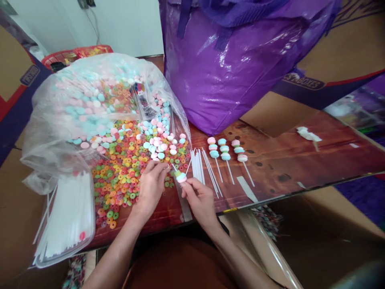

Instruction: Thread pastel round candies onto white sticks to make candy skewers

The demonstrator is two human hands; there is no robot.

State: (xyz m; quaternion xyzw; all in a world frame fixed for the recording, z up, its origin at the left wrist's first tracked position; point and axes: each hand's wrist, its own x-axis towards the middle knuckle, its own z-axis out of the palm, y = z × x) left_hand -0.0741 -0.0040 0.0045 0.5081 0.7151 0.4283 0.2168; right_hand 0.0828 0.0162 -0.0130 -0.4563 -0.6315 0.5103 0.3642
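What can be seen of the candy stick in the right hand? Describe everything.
The candy stick is slim, white and plastic-looking, its bare tip slanting up toward the left hand. Below the tip sits a greenish ring, then a rounded piece, bluish-white with pink at its lower edge. The right hand pinches it there, above the table, hiding the lower end.

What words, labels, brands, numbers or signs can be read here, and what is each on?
"BOXES": ends the label on the cardboard box at right; its first part is unclear.
Slanted lettering higher on that box: cut off, unreadable.
Small label on the left box: too blurred to read.
Small packet among the candies: print too small and blurred.
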